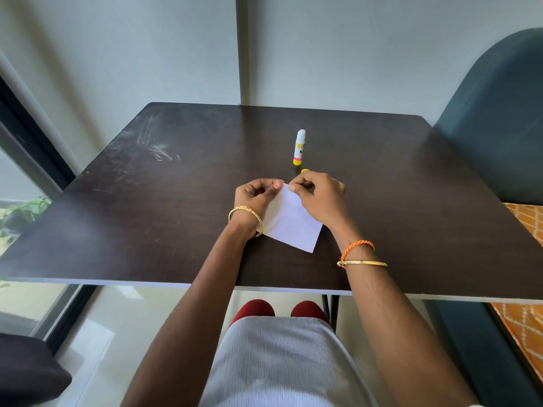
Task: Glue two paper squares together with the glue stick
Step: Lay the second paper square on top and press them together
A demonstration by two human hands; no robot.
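A white paper square point(291, 223) lies on the dark table point(147, 201), turned so that one corner points away from me. At that far corner my left hand point(258, 198) and my right hand point(317, 198) meet, each pinching the paper between thumb and fingers. Whether one sheet or two stacked sheets lie there I cannot tell. The glue stick point(299, 147) stands upright beyond the hands, white with a yellow base. A small yellow cap point(305, 171) shows just behind my right hand, mostly hidden.
A dark teal chair back point(499, 118) rises at the table's right side. The wall runs along the far edge. A window frame point(32, 148) and a plant are at the left. My knees sit under the near edge.
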